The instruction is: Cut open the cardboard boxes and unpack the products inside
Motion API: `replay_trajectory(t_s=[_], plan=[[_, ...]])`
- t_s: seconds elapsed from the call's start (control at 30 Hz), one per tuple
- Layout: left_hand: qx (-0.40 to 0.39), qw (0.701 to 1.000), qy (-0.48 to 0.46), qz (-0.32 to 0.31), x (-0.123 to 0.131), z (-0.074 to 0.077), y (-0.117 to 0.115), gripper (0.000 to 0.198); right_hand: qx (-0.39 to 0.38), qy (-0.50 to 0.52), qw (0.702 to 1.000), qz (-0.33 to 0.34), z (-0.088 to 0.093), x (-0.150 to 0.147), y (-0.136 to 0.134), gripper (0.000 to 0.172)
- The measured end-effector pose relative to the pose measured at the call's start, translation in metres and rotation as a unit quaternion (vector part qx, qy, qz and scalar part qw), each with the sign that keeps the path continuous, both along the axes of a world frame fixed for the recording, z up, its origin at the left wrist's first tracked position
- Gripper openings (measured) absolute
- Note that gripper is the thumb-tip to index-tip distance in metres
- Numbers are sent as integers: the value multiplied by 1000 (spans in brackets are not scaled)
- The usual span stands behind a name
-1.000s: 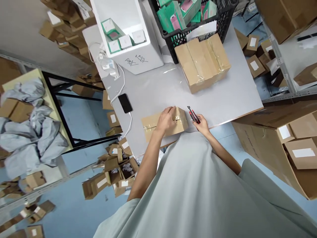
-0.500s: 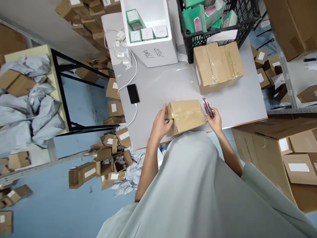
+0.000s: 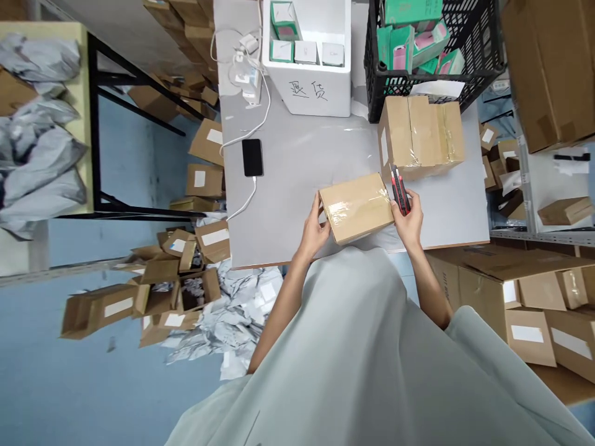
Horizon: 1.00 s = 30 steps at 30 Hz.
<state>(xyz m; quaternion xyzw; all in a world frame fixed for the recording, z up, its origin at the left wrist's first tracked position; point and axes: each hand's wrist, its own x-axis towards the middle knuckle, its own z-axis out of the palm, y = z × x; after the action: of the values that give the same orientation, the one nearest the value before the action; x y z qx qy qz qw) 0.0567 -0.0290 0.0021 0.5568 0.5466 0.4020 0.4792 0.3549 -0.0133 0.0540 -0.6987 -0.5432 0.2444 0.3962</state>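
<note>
Swung askew since the earlier frame, taped box [image 3: 357, 209] is at near edge of table [image 3: 307, 145], left hand [image 3: 314, 234] gripping one end, right hand [image 3: 409, 222] closed around utility knife [image 3: 400, 192] beside the other; apparently a turning step, calling for steady support.

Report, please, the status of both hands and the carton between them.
Left hand at left end of carton; right hand grips red-and-black cutter. Tape across carton's upper face. Larger taped box just beyond, to the right.
</note>
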Motion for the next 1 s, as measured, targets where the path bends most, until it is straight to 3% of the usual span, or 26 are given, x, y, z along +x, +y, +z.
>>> replay_trajectory(t_s=[0.1, 0.17, 0.33, 0.4, 0.57, 0.73, 0.83, 1.0], plan=[[-18, 999, -39, 20, 9, -17, -1, 113, 11, -48, 998, 27, 2, 5, 6, 56], [-25, 998, -53, 27, 7, -21, 1, 108, 14, -61, 997, 42, 0, 5, 4, 56], [-29, 994, -47, 93, -9, -5, 19, 46, 30, -89, 994, 51, -5, 7, -10, 62], [-27, 994, -36, 98, -11, 4, 26, 35, 40, -130, 990, 45, -4, 9, -15, 62], [-39, 996, -39, 70, -15, 16, 31, 36, 53, -228, 971, 44, 23, -3, -34, 56], [-41, 996, -66, 42, -23, 18, 32, 47, 1, -192, 956, 220, 54, -39, -61, 48], [-40, 997, -63, 33, -24, 20, 36, 53, -49, -186, 940, 281, 56, -60, -68, 47], [-34, 997, -60, 36, -20, 23, 41, 50, -116, -230, 925, 278, 57, -77, -71, 52]])
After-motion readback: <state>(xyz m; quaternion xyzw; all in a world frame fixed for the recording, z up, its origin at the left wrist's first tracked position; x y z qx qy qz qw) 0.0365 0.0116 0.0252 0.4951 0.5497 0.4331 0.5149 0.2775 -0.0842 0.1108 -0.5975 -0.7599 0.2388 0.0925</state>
